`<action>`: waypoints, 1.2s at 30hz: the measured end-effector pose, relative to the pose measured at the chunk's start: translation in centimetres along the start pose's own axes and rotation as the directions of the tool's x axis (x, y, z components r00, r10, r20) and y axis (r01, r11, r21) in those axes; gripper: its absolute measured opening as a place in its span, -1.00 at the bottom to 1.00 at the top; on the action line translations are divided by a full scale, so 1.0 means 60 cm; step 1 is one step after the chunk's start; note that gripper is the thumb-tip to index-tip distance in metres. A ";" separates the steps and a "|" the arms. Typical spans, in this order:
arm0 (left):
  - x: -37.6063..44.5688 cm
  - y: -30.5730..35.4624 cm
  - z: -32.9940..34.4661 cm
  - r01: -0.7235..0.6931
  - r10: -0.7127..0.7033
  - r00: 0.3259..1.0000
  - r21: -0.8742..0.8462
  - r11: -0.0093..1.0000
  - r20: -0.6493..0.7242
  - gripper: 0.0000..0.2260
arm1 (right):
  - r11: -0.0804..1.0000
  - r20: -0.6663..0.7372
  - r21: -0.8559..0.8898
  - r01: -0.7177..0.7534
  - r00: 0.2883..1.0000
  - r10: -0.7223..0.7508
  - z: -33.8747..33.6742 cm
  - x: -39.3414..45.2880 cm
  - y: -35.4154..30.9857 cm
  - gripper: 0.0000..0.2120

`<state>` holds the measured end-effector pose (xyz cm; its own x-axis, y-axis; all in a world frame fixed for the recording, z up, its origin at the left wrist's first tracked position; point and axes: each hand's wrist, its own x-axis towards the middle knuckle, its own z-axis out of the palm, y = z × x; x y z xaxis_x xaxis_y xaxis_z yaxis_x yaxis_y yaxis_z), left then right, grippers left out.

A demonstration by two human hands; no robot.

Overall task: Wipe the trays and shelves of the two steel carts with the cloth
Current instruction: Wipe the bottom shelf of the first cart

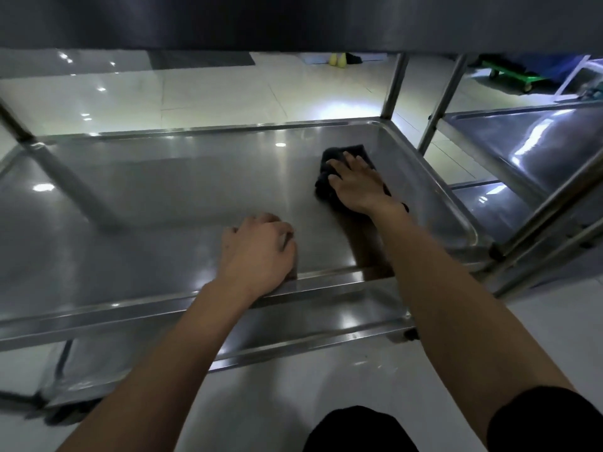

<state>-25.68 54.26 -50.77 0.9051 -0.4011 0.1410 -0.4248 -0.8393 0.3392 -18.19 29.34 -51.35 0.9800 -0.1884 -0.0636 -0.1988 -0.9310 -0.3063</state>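
right hand: the right hand (355, 184) lies flat on the dark crumpled cloth (329, 177), fingers straight and spread, pressing it down onto the tray floor; nothing is curled round the cloth.
left hand: the left hand (257, 252) sits at the near edge of the same tray, fingers curled under; the wrist rests on the near rim. whether the fingers hold the rim or just rest knuckle-down on the floor cannot be told from this view.
dark crumpled cloth: in the far right part of the tray, near the rounded far right corner, partly covered by the right hand; a strip of it shows beside the right wrist.
shallow stainless steel tray with raised rim: the middle tray (163, 203) of the near cart, rectangular with rounded corners, shiny, with ceiling lights mirrored in it.
lower steel shelf: another tray (310, 334) of the near cart shows just under the near rim, below the forearms.
upper steel shelf: a dark steel underside (293, 21) spans the top of the view, above the tray.
second steel cart: stands to the right (528, 141), just beside the near cart, with its own tray and slanting tube legs.
floor: pale glossy tiles (228, 96).
green wheeled dolly: far right on the floor (512, 76), well apart from the carts.
sleeve: a dark sleeve (548, 419) covers the right upper arm at the lower right edge.
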 end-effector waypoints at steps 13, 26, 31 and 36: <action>-0.064 -0.173 -0.053 0.111 -0.105 0.993 0.109 0.988 -0.063 -0.67 | 0.915 0.139 0.051 0.399 0.905 -0.403 0.122 0.002 -0.373 -0.54; -0.103 -0.069 -0.055 0.024 -0.025 0.999 0.031 0.999 0.022 -0.59 | 0.971 0.040 -0.005 0.240 0.970 -0.240 0.083 0.028 -0.209 -0.50; -0.103 0.019 -0.014 -0.149 0.134 0.983 0.114 0.982 0.124 -0.58 | 0.998 -0.016 0.014 0.060 0.998 -0.060 0.020 -0.004 -0.040 -0.50; -0.095 0.044 0.015 -0.115 0.103 0.989 0.115 0.987 0.102 -0.63 | 0.987 -0.080 -0.017 -0.157 0.985 0.155 -0.021 -0.014 0.133 -0.28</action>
<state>-31.98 54.03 -51.52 0.8499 -0.5208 0.0797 -0.5250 -0.8244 0.2115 -20.60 21.67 -52.52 0.9343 -0.3550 -0.0337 -0.3500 -0.8950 -0.2766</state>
